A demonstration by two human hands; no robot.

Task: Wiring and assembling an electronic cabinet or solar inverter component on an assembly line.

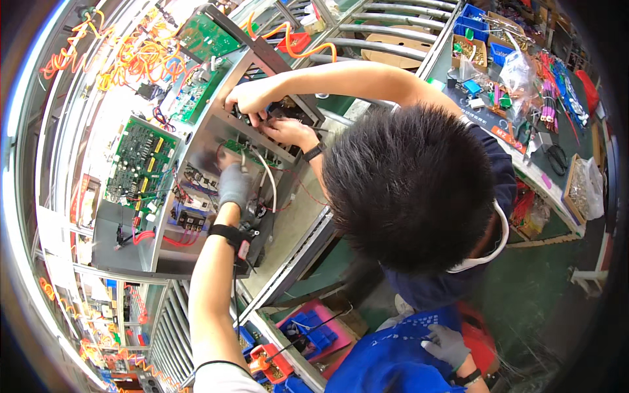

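One left hand (233,186) sits inside the metal chassis (204,128), by the workbench (288,226)'s left edge — fingers blurred, can't tell; right hand (448,347) over blue cloth (400,357), fingers loosely apart. Likely internal wiring — next move calls for clearing the red wires (178,242).

The head camera is the left unit of a side-by-side pair worn on the person's head. Its lens faces downward and outward. The fisheye field is very wide: the light strip (9,196) at the left bends along the dark circular rim. In the near range, the left forearm (213,288) enters from the lower edge, and a co-worker's head (409,190), viewed from above, covers much of the centre right. The open metal cabinet (204,141) lies farther off, left of centre; conveyor rollers (400,18) and a desk (485,121) occupy the upper margin
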